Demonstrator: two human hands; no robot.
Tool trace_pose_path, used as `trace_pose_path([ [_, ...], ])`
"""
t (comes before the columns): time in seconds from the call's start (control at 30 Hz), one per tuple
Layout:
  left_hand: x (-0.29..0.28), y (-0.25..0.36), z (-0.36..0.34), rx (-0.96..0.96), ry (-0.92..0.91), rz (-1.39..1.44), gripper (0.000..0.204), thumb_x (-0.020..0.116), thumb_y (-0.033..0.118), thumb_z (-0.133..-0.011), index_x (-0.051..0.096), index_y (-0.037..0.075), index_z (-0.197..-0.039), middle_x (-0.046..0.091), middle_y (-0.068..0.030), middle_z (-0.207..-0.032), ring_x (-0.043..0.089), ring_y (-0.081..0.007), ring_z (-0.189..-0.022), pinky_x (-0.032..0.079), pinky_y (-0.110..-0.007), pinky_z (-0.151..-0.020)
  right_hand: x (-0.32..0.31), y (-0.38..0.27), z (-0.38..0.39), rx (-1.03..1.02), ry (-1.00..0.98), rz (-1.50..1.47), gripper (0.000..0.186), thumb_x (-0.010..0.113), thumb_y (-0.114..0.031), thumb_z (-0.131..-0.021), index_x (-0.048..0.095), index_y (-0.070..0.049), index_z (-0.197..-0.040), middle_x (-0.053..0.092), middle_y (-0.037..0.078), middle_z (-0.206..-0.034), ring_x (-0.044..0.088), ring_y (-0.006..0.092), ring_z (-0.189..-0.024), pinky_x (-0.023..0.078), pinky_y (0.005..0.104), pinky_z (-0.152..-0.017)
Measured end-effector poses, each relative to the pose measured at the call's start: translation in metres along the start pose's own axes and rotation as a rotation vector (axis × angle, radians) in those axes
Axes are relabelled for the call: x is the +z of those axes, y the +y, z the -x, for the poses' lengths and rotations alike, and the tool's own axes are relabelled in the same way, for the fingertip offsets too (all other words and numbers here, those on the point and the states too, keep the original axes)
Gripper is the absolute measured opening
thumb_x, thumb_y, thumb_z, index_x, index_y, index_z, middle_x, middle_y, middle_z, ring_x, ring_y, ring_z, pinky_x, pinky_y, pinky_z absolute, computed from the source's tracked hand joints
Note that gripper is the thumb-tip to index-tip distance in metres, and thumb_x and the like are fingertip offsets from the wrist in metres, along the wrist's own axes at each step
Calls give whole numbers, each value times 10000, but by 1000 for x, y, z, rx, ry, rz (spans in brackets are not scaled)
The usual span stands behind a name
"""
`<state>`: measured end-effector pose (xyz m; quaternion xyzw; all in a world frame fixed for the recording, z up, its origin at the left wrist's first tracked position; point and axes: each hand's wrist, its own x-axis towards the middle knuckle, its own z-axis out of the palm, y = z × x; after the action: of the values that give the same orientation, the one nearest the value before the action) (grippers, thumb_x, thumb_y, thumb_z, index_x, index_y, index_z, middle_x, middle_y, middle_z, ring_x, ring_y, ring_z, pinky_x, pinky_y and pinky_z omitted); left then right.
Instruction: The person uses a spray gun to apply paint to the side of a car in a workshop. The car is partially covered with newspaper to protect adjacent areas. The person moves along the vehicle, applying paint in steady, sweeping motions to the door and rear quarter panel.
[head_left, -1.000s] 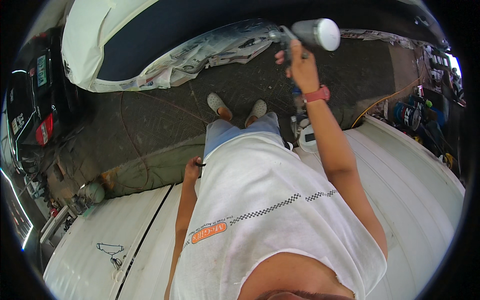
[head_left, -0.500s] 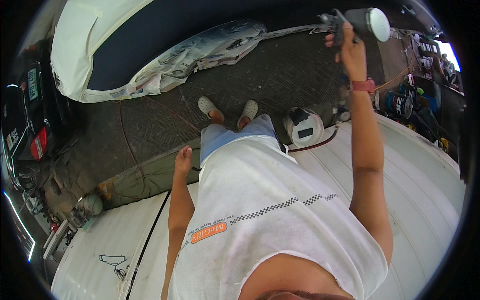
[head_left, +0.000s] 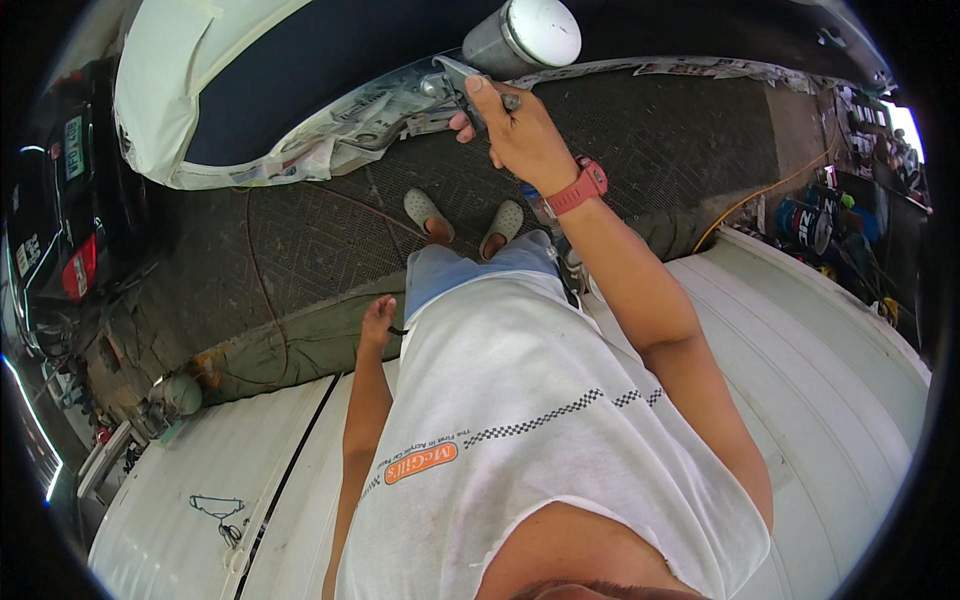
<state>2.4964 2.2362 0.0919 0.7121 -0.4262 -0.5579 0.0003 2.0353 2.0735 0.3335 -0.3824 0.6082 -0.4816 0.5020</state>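
Seems at the coating step on the dark panel (head_left: 300, 80), edged with white sheeting (head_left: 165, 95) and masking paper (head_left: 345, 138). Probably calls for an even gap and a level sweep. Holding the spray gun (head_left: 458, 84) and its lidded cup (head_left: 495, 48) before the panel's lower edge, in a narrow grip with the right hand (head_left: 528, 135) wrapped round it. Letting the left hand (head_left: 377, 318) hang low, half-open, with nothing visible inside.

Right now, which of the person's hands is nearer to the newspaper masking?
Right. The right hand, gripping the spray gun, is held out in front, close to the newspaper masking; the left hand hangs by the left hip, farther away.
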Motion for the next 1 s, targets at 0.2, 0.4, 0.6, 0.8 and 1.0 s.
trace_pose_path([
  [0.2,0,14,11,-25,-5,42,569,677,421,-978,605,-18,-1333,695,-87,-1095,644,-169,-979,509,-305,-897,-38,-2,-3,117,89,64,624,448,-549,-1053,646,18,-1223,727,91,-879,687,122,-725,468,237,-461],
  [0.4,4,29,3,-22,-4,-68,523,654,396,-994,607,15,-1349,695,-101,-1138,649,-186,-1010,513,-321,-912,-123,3,12,79,384,113,611,421,-565,-1055,661,-8,-1126,733,95,-874,700,149,-760,453,260,-456],
  [0.6,0,26,-19,-6,-29,-99,483,636,370,-1000,613,43,-1355,697,-110,-1189,662,-200,-1038,517,-340,-936,-185,-10,26,40,616,126,590,445,-540,-1054,677,2,-1077,737,107,-872,715,161,-759,468,251,-456],
  [0.8,-5,41,-21,-11,-14,-123,479,643,373,-995,618,53,-1350,698,-101,-1195,664,-193,-1035,519,-340,-934,-173,-24,22,-6,642,113,578,446,-531,-1056,674,0,-1085,739,108,-865,714,153,-757,471,250,-453],
  [1.0,-6,36,-24,-5,-24,-94,506,639,382,-999,603,27,-1357,689,-105,-1200,660,-201,-1041,517,-343,-938,-100,-28,12,72,357,115,589,425,-534,-1062,655,0,-1157,730,105,-881,698,149,-758,454,247,-453],
])
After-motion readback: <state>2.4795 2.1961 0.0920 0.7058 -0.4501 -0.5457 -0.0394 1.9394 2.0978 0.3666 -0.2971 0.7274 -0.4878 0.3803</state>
